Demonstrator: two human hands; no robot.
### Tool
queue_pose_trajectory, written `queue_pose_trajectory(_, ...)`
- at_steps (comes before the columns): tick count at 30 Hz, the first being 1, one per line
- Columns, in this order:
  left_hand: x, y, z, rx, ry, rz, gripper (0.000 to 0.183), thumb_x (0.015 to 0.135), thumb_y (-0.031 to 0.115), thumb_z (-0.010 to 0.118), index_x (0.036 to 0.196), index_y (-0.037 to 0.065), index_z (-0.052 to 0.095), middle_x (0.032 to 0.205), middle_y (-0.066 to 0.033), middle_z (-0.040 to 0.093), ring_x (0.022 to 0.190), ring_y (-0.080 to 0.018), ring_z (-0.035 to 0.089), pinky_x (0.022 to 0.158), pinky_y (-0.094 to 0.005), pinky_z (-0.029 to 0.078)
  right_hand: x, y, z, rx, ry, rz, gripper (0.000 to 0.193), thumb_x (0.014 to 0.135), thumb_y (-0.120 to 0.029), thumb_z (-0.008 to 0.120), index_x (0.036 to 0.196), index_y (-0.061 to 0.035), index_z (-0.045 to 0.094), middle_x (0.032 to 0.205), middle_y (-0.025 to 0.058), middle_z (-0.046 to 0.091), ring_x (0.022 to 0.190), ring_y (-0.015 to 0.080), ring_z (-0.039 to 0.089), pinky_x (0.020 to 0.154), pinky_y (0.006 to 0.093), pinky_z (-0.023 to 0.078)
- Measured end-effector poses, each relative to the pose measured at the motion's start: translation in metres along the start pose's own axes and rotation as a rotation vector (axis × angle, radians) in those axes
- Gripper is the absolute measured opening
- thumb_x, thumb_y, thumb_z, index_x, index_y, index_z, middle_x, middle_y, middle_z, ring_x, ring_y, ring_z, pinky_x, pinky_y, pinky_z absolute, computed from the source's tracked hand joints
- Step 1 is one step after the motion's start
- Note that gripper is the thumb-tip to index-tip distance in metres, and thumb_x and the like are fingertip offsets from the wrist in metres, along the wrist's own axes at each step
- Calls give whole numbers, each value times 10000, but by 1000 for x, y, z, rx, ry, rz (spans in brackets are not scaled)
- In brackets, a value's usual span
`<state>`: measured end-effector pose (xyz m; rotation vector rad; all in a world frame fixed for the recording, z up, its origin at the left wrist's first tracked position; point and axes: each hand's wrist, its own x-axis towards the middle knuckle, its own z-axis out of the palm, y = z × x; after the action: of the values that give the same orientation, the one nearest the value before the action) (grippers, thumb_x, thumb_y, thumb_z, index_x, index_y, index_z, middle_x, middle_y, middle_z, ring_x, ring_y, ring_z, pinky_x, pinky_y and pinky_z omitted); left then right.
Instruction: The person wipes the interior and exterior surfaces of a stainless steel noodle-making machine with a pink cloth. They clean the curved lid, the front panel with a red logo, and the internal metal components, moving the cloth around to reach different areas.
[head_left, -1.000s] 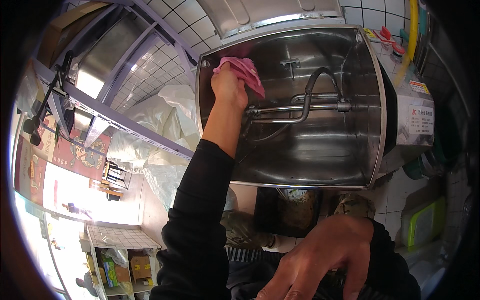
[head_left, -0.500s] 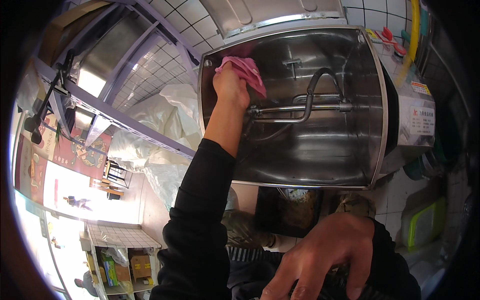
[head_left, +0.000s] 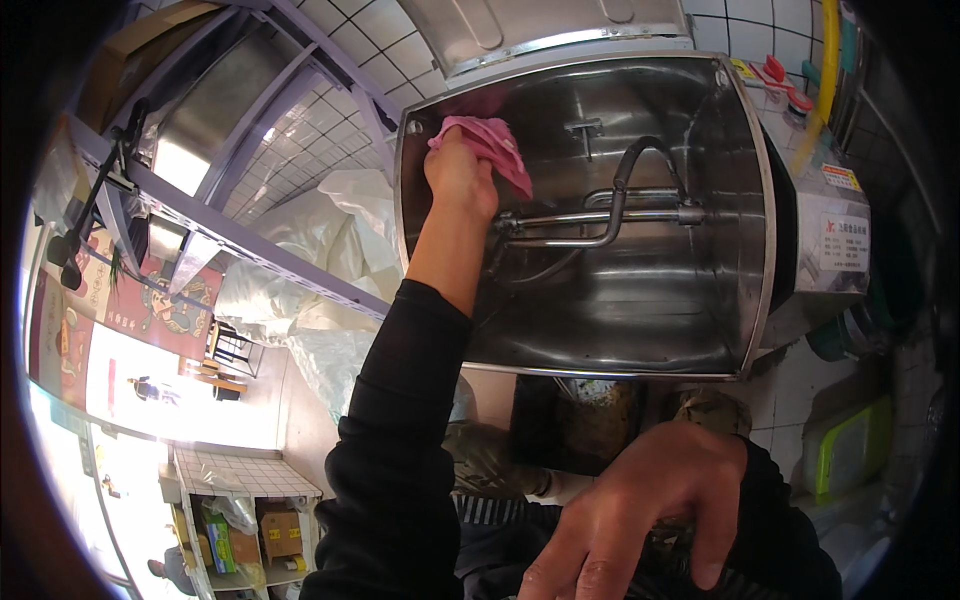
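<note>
A pink cloth (head_left: 489,145) is bunched in my left hand (head_left: 460,180), which reaches into the upper left corner of a stainless steel mixer tub (head_left: 640,335). The cloth lies against the tub's inner wall near its left rim. Across the tub runs a bent metal mixing bar (head_left: 612,226), just right of my left wrist. My right hand (head_left: 645,505) hangs in front of the tub, near my lap, fingers apart and slightly bent, with nothing in it. The fingertips at the lower edge are partly cut off.
The raised steel lid (head_left: 560,30) stands behind the tub. A metal control housing (head_left: 835,230) is fixed at its right. On the left are a lilac metal frame (head_left: 250,255) and white plastic sacks (head_left: 345,230). A green-edged bin (head_left: 850,445) sits at the lower right.
My left hand and the cloth have shifted very slightly at the same corner of the tub. My right hand stays almost in place.
</note>
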<state>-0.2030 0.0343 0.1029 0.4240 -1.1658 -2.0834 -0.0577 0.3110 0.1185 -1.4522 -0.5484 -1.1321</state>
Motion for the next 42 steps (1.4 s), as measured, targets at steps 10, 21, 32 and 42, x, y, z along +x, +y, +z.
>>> queue_pose_trajectory(10,2,-4,0,-84,47,-42,179,1080,178,509,1174,40,573,1126,-89,662,1027,-235,652,937,-401,534,2,39,6,8,48,-338,768,929,-297,721,1419,218,431,1467,374,445,1284,430,544,971,456,522)
queue_pose_trajectory(21,8,-7,-3,-123,6,-60,197,1079,187,519,1193,33,566,1137,-92,664,1031,-237,657,948,-403,536,3,40,5,22,47,-356,719,925,-278,728,1382,208,462,1423,362,496,1256,421,564,959,458,522)
queue_pose_trajectory(32,3,-5,0,-113,41,-37,204,1079,181,517,1194,18,561,1137,-105,666,1031,-243,662,944,-405,541,4,47,3,30,45,-418,689,921,-259,730,1364,203,476,1401,365,513,1249,425,567,969,471,509)
queue_pose_trajectory(42,2,-5,1,-107,44,-38,195,1078,170,514,1196,24,568,1137,-105,669,1028,-244,664,939,-403,546,8,47,1,-4,38,-453,652,934,-267,719,1344,189,498,1387,362,526,1248,428,567,1013,499,465)
